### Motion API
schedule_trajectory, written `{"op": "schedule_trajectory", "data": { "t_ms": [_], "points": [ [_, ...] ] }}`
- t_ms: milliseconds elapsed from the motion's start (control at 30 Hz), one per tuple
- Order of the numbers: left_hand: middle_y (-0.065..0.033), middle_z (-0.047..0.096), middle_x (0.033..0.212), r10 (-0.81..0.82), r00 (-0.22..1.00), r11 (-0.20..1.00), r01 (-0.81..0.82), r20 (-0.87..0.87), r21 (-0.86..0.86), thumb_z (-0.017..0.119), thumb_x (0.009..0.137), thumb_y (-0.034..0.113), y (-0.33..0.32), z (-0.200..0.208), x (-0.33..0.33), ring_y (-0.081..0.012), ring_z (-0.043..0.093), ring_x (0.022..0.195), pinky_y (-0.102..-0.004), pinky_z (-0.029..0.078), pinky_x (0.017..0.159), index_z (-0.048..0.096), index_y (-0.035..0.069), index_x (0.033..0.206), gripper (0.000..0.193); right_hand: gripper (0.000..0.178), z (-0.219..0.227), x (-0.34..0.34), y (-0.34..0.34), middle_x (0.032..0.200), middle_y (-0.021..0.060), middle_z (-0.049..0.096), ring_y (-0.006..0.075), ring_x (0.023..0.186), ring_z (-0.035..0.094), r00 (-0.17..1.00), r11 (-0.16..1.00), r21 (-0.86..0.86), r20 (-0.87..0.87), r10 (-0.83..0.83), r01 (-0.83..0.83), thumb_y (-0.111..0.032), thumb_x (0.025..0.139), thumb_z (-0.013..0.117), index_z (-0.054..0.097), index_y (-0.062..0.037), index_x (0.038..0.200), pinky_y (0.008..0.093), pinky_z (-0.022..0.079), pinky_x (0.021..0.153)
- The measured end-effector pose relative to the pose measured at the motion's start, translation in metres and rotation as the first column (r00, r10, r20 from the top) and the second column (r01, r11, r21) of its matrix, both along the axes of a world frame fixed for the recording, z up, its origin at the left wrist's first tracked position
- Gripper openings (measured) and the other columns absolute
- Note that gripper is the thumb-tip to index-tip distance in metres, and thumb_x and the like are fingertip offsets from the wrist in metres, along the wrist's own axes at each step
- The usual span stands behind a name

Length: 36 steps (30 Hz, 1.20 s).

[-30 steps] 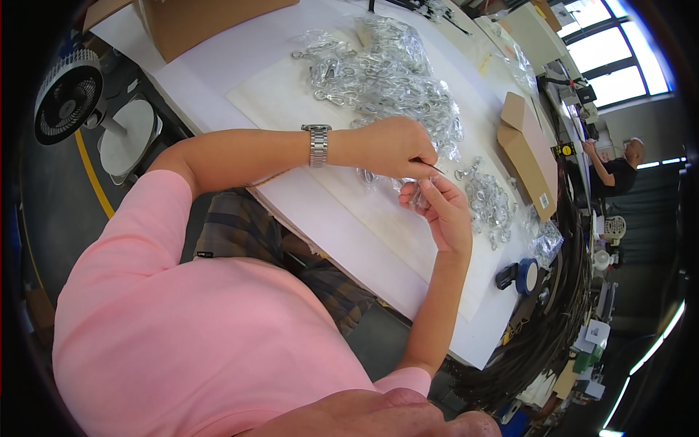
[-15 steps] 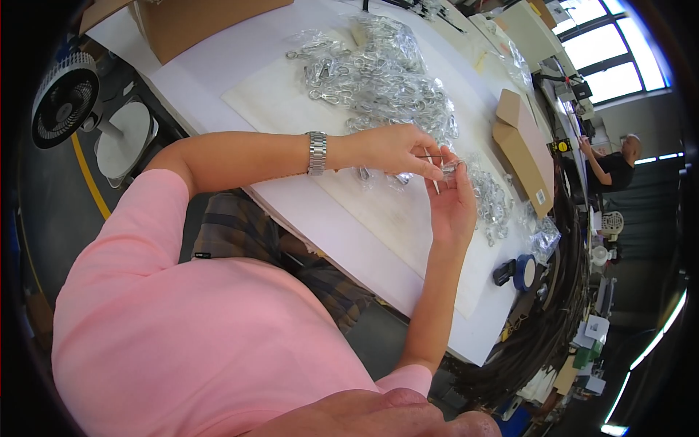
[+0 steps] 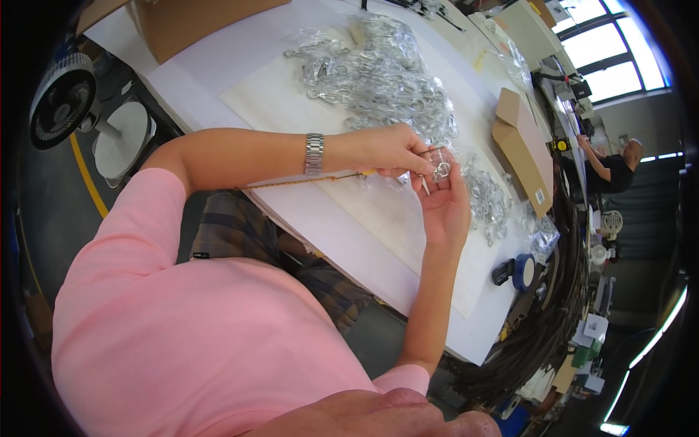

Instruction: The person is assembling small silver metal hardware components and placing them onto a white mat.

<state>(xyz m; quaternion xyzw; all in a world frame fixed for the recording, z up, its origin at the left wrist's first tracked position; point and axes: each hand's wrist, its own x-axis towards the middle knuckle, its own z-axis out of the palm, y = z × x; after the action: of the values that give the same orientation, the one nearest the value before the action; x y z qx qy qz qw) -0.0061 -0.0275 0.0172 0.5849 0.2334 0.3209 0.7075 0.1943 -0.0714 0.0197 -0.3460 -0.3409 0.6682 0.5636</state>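
Observation:
My left hand [image 3: 408, 154], with a steel watch on the wrist, pinches at a small shiny metal ring [image 3: 441, 171], apparently part of a clasp. Thin pointed ends stick out by its fingers; what they belong to is unclear. Opposite it, my right hand [image 3: 449, 202] is palm up, its fingers curled around the ring from the far side. Just beyond both hands lies a heap of metal clasps in clear plastic bags [image 3: 389, 80]. A smaller pile of loose-looking metal pieces [image 3: 489, 197] sits right of my right hand. A thin orange-brown strip [image 3: 298, 180] runs under my left forearm.
An open cardboard box [image 3: 523, 149] stands on the white table [image 3: 386, 262] at the right. Near it are a blue tape roll [image 3: 523, 272] and a black object [image 3: 502, 273]. A larger carton [image 3: 196, 25] is at far left, a fan [image 3: 65, 109] beside the table. Another person [image 3: 619, 167] works far right.
My hands have turned slightly, so the metal ring now shows between the fingers. The orange-brown strip has come into sight beneath my left forearm. My right hand has shifted slightly left.

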Motion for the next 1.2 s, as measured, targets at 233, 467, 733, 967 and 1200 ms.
{"op": "schedule_trajectory", "data": {
  "t_ms": [233, 467, 733, 967, 1200],
  "points": [
    [-0.0094, 0.072, 0.081, -0.011, 0.997, 0.999, 0.015, 0.071, -0.043, 0.068, 0.097, 0.019, 0.004, 0.004, -0.003, -0.0017, 0.040, 0.047, -0.0197, 0.028, 0.041, 0.068, -0.002, 0.105, 0.022, 0.039, 0.002, 0.003, -0.003, 0.133, 0.0172, 0.065, 0.0247, 0.119, 0.066, 0.990, 0.989, -0.040, -0.006, -0.141, 0.140, -0.027, 0.109, 0.050, 0.057, 0.0033, 0.133, 0.0425, 0.051, 0.106],
    [0.0011, 0.067, 0.079, 0.132, 0.991, 0.991, -0.132, -0.025, 0.001, 0.073, 0.094, 0.021, 0.002, 0.011, -0.005, -0.0002, 0.039, 0.051, -0.0194, 0.028, 0.044, 0.069, 0.003, 0.100, 0.020, 0.039, 0.004, 0.001, -0.005, 0.136, 0.0174, 0.064, 0.0264, 0.123, 0.064, 0.972, 0.971, -0.068, -0.034, -0.232, 0.230, -0.028, 0.109, 0.051, 0.056, 0.0021, 0.132, 0.0419, 0.050, 0.107],
    [0.0025, 0.069, 0.079, 0.222, 0.975, 0.973, -0.222, 0.007, 0.057, 0.070, 0.094, 0.017, -0.003, 0.014, -0.001, -0.0013, 0.043, 0.055, -0.0187, 0.032, 0.048, 0.071, 0.003, 0.105, 0.017, 0.039, 0.004, -0.001, -0.005, 0.133, 0.0184, 0.066, 0.0265, 0.123, 0.064, 0.977, 0.977, -0.035, 0.005, -0.212, 0.212, -0.029, 0.109, 0.051, 0.056, 0.0015, 0.133, 0.0414, 0.051, 0.106],
    [-0.0035, 0.076, 0.088, 0.292, 0.956, 0.949, -0.292, 0.020, 0.120, 0.066, 0.096, 0.014, -0.009, 0.020, -0.003, -0.0018, 0.044, 0.053, -0.0188, 0.036, 0.049, 0.071, 0.002, 0.104, 0.016, 0.041, 0.007, -0.009, -0.008, 0.129, 0.0185, 0.068, 0.0252, 0.121, 0.066, 0.957, 0.965, 0.028, 0.122, -0.262, 0.260, -0.031, 0.108, 0.052, 0.058, 0.0021, 0.132, 0.0392, 0.052, 0.103],
    [-0.0031, 0.077, 0.086, 0.307, 0.951, 0.934, -0.297, -0.023, 0.197, 0.066, 0.095, 0.016, -0.009, 0.022, -0.004, -0.0013, 0.045, 0.053, -0.0191, 0.038, 0.048, 0.071, 0.003, 0.102, 0.016, 0.045, 0.006, -0.007, -0.009, 0.129, 0.0197, 0.067, 0.0255, 0.118, 0.067, 0.941, 0.947, 0.058, 0.110, -0.320, 0.315, -0.033, 0.108, 0.052, 0.056, 0.0032, 0.135, 0.0386, 0.053, 0.103]
  ]
}}
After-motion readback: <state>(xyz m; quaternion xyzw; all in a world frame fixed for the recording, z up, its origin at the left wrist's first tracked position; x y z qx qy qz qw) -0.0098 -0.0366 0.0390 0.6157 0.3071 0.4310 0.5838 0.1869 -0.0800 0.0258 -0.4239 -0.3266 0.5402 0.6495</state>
